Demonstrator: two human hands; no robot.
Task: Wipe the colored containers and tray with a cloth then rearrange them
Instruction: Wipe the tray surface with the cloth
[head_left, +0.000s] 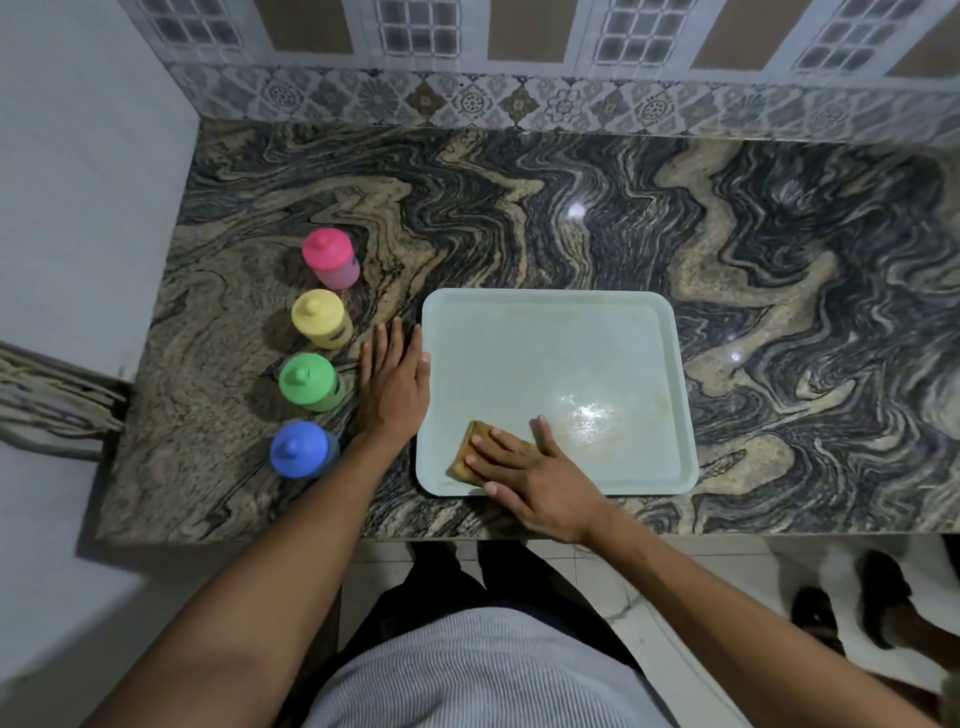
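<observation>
Right hand (540, 483) presses brown cloth (467, 451) on pale, smeared tray (545, 353).

Our left hand (393, 387) lies flat, palm down, fingers straight and together, arm reaching forward. Just right of it, our right hand (530, 480) presses down, fingers spread and pointing leftward, forearm angling in.

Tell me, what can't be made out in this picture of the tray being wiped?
Head view, cloth: mostly covered by the right hand.
Head view, tray: left rim partly covered by the left hand.
Head view, blue container: lid hides what is inside.
</observation>
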